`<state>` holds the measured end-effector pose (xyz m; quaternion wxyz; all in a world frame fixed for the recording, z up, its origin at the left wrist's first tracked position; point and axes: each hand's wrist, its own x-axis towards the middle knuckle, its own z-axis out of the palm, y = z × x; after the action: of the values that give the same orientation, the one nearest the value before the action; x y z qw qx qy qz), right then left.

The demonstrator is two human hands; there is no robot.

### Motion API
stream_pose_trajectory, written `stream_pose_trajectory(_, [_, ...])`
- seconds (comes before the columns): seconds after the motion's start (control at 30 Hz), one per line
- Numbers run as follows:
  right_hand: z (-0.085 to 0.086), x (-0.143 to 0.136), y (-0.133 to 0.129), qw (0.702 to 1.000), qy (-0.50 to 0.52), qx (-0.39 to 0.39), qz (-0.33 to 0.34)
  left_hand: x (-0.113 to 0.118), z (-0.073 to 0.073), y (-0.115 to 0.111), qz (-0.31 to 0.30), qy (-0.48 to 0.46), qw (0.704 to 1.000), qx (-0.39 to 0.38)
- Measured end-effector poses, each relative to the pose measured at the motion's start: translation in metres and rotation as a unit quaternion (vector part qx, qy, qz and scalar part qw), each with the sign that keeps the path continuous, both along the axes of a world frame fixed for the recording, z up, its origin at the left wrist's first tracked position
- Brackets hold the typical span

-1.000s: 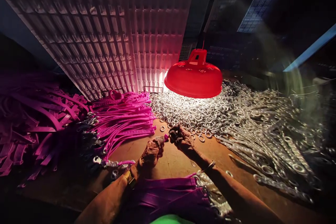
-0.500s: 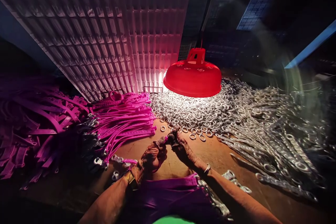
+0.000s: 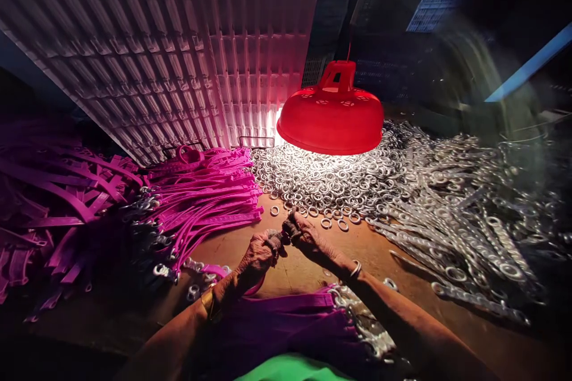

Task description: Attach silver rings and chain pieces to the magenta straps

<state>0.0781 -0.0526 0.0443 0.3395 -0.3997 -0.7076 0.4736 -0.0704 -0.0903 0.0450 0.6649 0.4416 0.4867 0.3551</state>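
Head view shows two bare hands close together over a brown table (image 3: 290, 280). The left hand (image 3: 261, 253) is curled tight round a pink strap (image 3: 255, 289), and a bend of the strap shows just below it. The right hand (image 3: 308, 236) has its fingers bent in, with the tips right by the left hand's tips. What they may pinch is hidden, so I cannot tell if they hold something. Dark wraps (image 3: 274, 242) cover some of the fingers. A gold band (image 3: 208, 302) is on the left wrist, and a pale bangle (image 3: 356, 269) is on the right one.

Past the hands is a big heap of silver rings (image 3: 326, 184), with one loose ring (image 3: 274, 211) just beside it. A red lamp (image 3: 330, 122) hangs over the heap and shines down. Bright pink straps (image 3: 214, 190) lie in a bunch to the left, and more lie in a dark pile (image 3: 67, 190) farther left. Long silver strips (image 3: 451, 220) lie to the right. Purple straps (image 3: 290, 315) lie nearest the body, by some green cloth (image 3: 290, 369). Behind stands a tall ribbed sheet (image 3: 156, 47).
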Motion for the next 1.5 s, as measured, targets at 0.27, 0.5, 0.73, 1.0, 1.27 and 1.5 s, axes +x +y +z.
stream_pose_trajectory(0.27, [0.047, 0.022, -0.063, 0.973, -0.168, 0.025, 0.155, -0.014, 0.065, -0.017, -0.069, -0.007, 0.990, -0.121])
stream_pose_trajectory(0.5, [0.045, 0.035, -0.141, 0.942, -0.283, 0.146, 0.102, -0.015, 0.059, -0.071, -0.159, 0.000, 0.980, -0.121])
stream_pose_trajectory(0.73, [0.028, 0.026, -0.158, 0.980, -0.171, 0.014, 0.101, -0.015, 0.048, -0.109, -0.174, -0.035, 0.979, -0.096])
stream_pose_trajectory(1.0, [0.030, 0.023, -0.152, 0.983, -0.100, -0.089, 0.126, -0.005, 0.042, -0.111, -0.116, -0.105, 0.976, -0.154])
stream_pose_trajectory(1.27, [0.045, 0.014, -0.138, 0.963, -0.171, -0.102, 0.180, 0.005, 0.028, -0.103, -0.089, -0.084, 0.972, -0.199])
stream_pose_trajectory(1.5, [0.050, 0.039, -0.122, 0.951, -0.265, -0.007, 0.159, -0.023, 0.044, -0.066, -0.204, 0.095, 0.973, -0.047])
